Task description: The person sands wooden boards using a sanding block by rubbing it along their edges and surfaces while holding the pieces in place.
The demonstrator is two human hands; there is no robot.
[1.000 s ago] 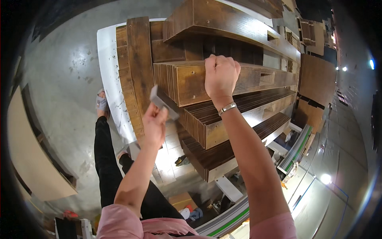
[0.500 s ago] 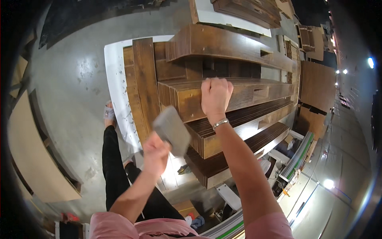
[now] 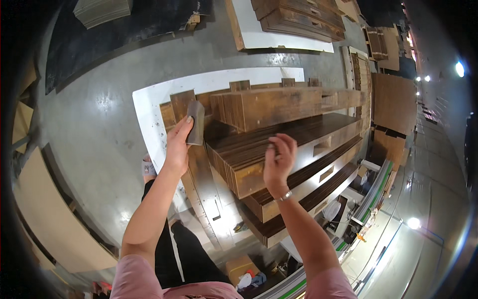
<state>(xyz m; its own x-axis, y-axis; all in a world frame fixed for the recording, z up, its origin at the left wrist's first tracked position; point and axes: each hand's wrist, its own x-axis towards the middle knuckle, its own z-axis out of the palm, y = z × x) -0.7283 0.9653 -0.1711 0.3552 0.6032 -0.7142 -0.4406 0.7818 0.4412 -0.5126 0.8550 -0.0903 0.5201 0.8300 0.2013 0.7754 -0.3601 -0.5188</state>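
My left hand (image 3: 178, 147) grips a flat grey rectangular block (image 3: 197, 123), held upright beside the left ends of the board stacks. My right hand (image 3: 280, 164) hovers over the front of a stack of dark brown wooden boards (image 3: 244, 174); its fingers are half curled and apart, and I see nothing held in them. These boards stand on edge, packed face to face, with a rectangular cut-out near their right end. Behind them is a similar stack (image 3: 269, 108). Two more stacks, a middle one (image 3: 271, 209) and a nearest one (image 3: 271, 233), lie closer to me.
The stacks rest on brown planks (image 3: 199, 184) over a white board (image 3: 149, 119). Another white board (image 3: 279, 42) bears more brown boards (image 3: 298, 25) at the back. Large beige panels (image 3: 55, 219) lie at left. A green-striped rail (image 3: 371, 194) runs along the right.
My right hand has come off the stack's top edge and moved nearer to me. The left hand has lifted the grey block away and to the left. The view has shifted.
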